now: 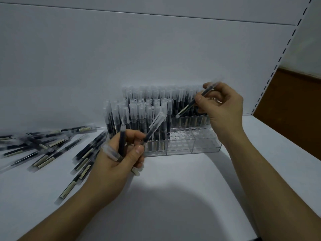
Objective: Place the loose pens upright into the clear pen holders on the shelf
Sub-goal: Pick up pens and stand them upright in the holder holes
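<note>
A clear tiered pen holder (199,145) stands on the white shelf against the back wall, its back rows and left part packed with upright black pens (147,108) with frosted caps. Its front right holes stand bare. My left hand (119,160) grips several black pens in front of the holder's left end, one pen (154,127) sticking up to the right. My right hand (224,108) pinches a single pen (194,103) slanted over the holder's right part, its lower end pointing down-left.
A heap of loose black pens (52,146) lies on the shelf (173,197) at the left. A slotted shelf upright (284,47) runs up the right side, with a brown surface (295,110) beyond it.
</note>
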Motion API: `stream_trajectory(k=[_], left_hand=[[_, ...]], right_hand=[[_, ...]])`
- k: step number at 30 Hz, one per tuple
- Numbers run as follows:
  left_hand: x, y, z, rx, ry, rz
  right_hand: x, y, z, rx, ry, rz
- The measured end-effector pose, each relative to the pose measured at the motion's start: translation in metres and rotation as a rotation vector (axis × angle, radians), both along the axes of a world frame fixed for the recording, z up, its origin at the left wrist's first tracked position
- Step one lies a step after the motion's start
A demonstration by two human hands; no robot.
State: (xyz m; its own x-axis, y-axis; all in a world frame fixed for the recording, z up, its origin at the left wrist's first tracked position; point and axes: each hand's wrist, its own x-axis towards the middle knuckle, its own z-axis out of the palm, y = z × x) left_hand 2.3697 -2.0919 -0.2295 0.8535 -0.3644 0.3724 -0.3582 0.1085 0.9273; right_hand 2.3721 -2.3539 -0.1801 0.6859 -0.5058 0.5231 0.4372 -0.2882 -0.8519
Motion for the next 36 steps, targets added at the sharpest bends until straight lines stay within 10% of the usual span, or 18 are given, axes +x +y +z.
stream_trajectory(k=[36], left_hand=[[0.002,0.003,0.001,0.062,-0.03,0.068]], right_hand=[[0.01,0.013,-0.025,-0.623,0.293,0.129]])
